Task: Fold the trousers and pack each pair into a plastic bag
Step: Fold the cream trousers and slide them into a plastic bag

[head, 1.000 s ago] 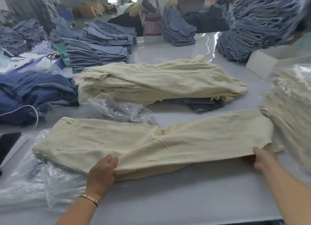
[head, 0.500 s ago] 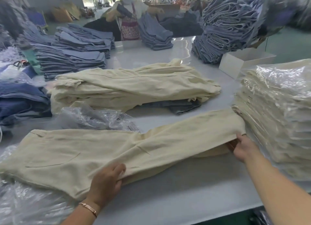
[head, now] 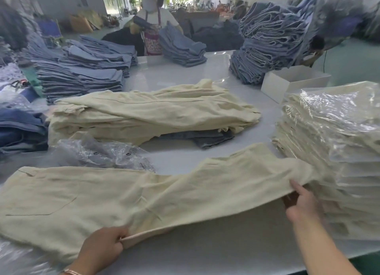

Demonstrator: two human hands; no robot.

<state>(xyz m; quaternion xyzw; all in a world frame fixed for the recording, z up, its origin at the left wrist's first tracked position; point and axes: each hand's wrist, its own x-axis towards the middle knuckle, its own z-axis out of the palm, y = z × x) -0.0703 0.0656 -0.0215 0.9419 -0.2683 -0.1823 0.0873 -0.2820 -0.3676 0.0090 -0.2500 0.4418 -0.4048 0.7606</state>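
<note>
A pair of cream trousers (head: 127, 196) lies stretched lengthwise across the white tabletop (head: 236, 248). The left hand (head: 102, 249) pinches the near edge at mid-length. The right hand (head: 302, 205) grips the leg hems, which a second ago lay flat and are now lifted off the tabletop beside the stack of bagged trousers (head: 337, 151). The fold has likely begun, with the legs about to come over toward the waist. Empty plastic bags (head: 107, 153) wait just behind.
</note>
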